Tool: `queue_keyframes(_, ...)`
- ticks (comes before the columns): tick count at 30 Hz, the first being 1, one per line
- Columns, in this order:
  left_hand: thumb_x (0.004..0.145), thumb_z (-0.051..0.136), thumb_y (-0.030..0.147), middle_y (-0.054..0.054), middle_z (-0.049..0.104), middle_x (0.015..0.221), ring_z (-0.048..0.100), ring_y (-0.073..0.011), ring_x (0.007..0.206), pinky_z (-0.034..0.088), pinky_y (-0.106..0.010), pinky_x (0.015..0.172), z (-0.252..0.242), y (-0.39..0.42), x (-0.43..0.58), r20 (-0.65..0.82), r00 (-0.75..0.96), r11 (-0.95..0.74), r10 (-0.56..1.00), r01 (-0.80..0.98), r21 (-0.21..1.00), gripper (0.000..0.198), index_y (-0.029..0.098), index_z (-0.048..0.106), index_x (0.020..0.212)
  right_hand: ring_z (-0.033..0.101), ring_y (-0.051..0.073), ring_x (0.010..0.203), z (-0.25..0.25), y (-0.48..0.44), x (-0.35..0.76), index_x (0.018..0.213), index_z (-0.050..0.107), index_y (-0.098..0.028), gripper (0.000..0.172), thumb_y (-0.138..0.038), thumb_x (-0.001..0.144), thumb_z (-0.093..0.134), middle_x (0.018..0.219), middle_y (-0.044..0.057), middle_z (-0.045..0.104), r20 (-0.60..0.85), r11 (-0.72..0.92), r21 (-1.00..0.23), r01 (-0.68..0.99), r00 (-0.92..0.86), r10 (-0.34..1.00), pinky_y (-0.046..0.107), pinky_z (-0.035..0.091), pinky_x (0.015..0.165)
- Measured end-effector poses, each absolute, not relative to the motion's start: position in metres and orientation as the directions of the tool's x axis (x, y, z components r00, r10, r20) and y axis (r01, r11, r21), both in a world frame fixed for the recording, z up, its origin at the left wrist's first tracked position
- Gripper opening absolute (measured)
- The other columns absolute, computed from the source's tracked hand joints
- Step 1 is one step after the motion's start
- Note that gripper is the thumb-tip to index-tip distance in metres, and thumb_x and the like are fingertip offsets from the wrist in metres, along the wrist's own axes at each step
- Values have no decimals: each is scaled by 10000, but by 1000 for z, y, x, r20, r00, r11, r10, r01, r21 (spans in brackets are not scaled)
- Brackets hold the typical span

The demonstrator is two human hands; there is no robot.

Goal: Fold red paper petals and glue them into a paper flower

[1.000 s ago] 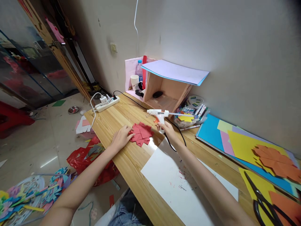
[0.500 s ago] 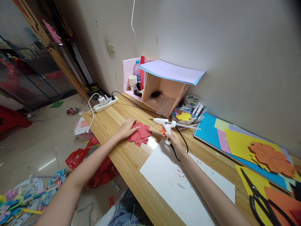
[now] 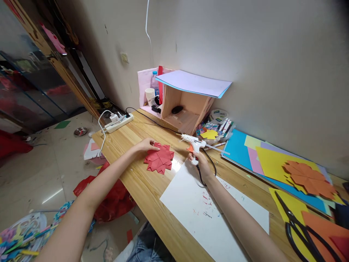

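A layered red paper flower [image 3: 160,160] with pointed edges rests at the left part of the wooden table. My left hand [image 3: 147,145] is at its upper left edge, with the thumb over the paper and the fingers curled at the rim, their tips partly hidden. In my right hand [image 3: 201,162] is a white hot glue gun [image 3: 194,142] with an orange trigger, its nozzle facing left toward the box. A clear glue stick [image 3: 218,149] sticks out of its back end. Under my right forearm lies a stained white sheet [image 3: 188,203].
An open cardboard box [image 3: 188,112] with a lilac sheet on top stands against the wall. A power strip [image 3: 120,123] sits at the left corner. Black scissors [image 3: 296,225], an orange paper flower [image 3: 308,176] and coloured paper [image 3: 237,145] lie to the right. Scraps litter the floor.
My left hand has shifted from lying across the red paper flower to its upper left edge, uncovering more of it. The glue gun stays in my right hand. The view has turned slightly.
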State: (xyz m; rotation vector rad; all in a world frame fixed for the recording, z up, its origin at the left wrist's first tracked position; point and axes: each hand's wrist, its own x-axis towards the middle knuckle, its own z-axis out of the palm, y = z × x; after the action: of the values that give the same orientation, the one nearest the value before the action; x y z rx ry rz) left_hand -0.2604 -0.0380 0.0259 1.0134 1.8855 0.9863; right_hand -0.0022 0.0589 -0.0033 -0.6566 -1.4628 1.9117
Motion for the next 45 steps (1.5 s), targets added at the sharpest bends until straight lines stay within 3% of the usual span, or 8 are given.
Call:
queue_keyframes(3, 478, 730, 437, -40, 636, 664, 545, -138, 574, 375, -238, 533, 26, -49, -255, -307, -421, 388, 853, 119, 914, 402, 116, 645, 705, 466, 135, 567, -3, 59, -3, 878, 577, -179, 273, -404, 770, 466, 585, -11, 505, -6, -182, -964, -194, -667, 745, 256, 366, 566)
queue_keyframes(6, 489, 730, 441, -64, 655, 728, 571, -151, 625, 400, -251, 576, 20, -61, -249, -316, -572, 336, 757, -74, 939, 442, 112, 643, 771, 460, 130, 549, -4, 59, -4, 841, 576, -174, 264, -403, 765, 470, 578, -7, 516, 6, -174, -963, -205, -662, 750, 254, 348, 536)
queue_keyframes(14, 490, 736, 427, -66, 659, 733, 581, -153, 645, 430, -262, 605, 8, -81, -232, -298, -671, 269, 679, -151, 951, 435, 101, 621, 753, 518, 144, 621, -4, 58, -3, 690, 530, -175, 227, -386, 760, 485, 635, 14, 577, -10, -208, -955, -213, -677, 736, 260, 373, 552)
queue_keyframes(21, 524, 721, 438, -81, 676, 828, 623, -165, 740, 469, -289, 719, 0, -83, -214, -289, -641, 160, 711, -252, 954, 489, 105, 611, 865, 596, 184, 857, 3, 49, -25, 931, 563, -211, 254, -375, 738, 539, 902, 43, 652, -70, -320, -892, -319, -602, 795, 322, 458, 736)
queue_keyframes(28, 539, 734, 395, -62, 682, 774, 632, -143, 706, 483, -273, 725, -1, -78, -197, -316, -611, 98, 726, -363, 927, 450, 109, 599, 859, 560, 164, 1014, 5, 41, -52, 1000, 519, -240, 299, -413, 757, 515, 1074, 36, 611, -39, -317, -862, -395, -572, 819, 307, 462, 822)
queue_keyframes(35, 552, 730, 386, -66, 680, 800, 634, -145, 729, 479, -281, 760, 4, -78, -191, -310, -599, 87, 738, -372, 924, 467, 105, 591, 899, 586, 149, 953, 2, 40, -54, 944, 533, -234, 278, -427, 744, 529, 1015, 23, 631, -61, -301, -889, -345, -562, 825, 258, 477, 751)
queue_keyframes(41, 534, 733, 393, -69, 677, 833, 633, -160, 771, 479, -299, 774, 1, -76, -192, -282, -633, 81, 721, -327, 941, 466, 118, 579, 877, 556, 154, 1020, 4, 39, -54, 1003, 518, -231, 283, -390, 769, 517, 1048, 32, 626, -25, -311, -861, -403, -578, 816, 305, 435, 859)
queue_keyframes(45, 589, 683, 412, -85, 659, 885, 619, -176, 807, 481, -317, 760, -11, -77, -198, -207, -702, 141, 681, -152, 978, 438, 120, 554, 888, 519, 141, 1077, 7, 41, -49, 1001, 537, -235, 254, -363, 783, 509, 1058, 24, 626, -8, -255, -890, -379, -546, 838, 300, 393, 919)
